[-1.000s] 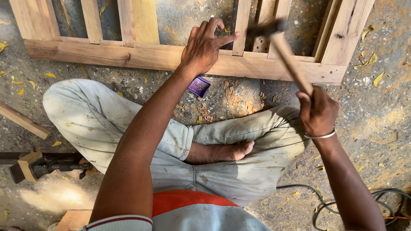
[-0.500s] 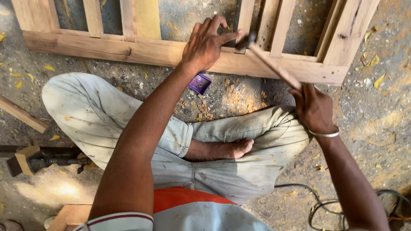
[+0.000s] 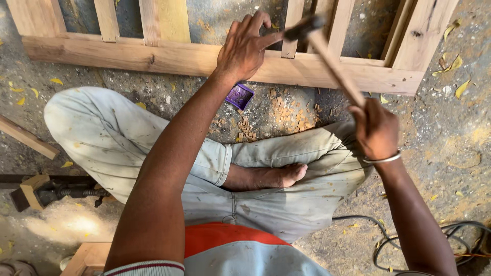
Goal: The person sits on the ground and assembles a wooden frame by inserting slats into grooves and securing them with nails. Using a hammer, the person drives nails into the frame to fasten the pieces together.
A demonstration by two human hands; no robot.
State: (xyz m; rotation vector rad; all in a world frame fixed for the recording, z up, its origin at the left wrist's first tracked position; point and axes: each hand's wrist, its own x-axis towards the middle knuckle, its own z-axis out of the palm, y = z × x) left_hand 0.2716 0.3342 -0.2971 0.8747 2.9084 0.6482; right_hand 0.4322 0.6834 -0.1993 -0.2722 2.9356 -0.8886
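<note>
I sit cross-legged on the ground in front of a wooden frame (image 3: 128, 53) with upright slats. My left hand (image 3: 245, 48) rests on the frame's lower rail, its fingers pinched together at the foot of one slat (image 3: 291, 30); what they hold is too small to see. My right hand (image 3: 376, 128) grips the wooden handle of a hammer (image 3: 332, 59). The hammer's dark head is blurred and sits just right of my left fingertips, at the slat.
A small purple box (image 3: 239, 96) and a scatter of wood chips (image 3: 284, 110) lie on the ground below the rail. A clamp tool (image 3: 51, 191) and a wooden strip (image 3: 28, 138) lie at the left. A black cable (image 3: 424, 235) curls at the lower right.
The hammer came down toward the slat half a second ago and has now lifted a little again. My left hand has stayed pinched on the rail.
</note>
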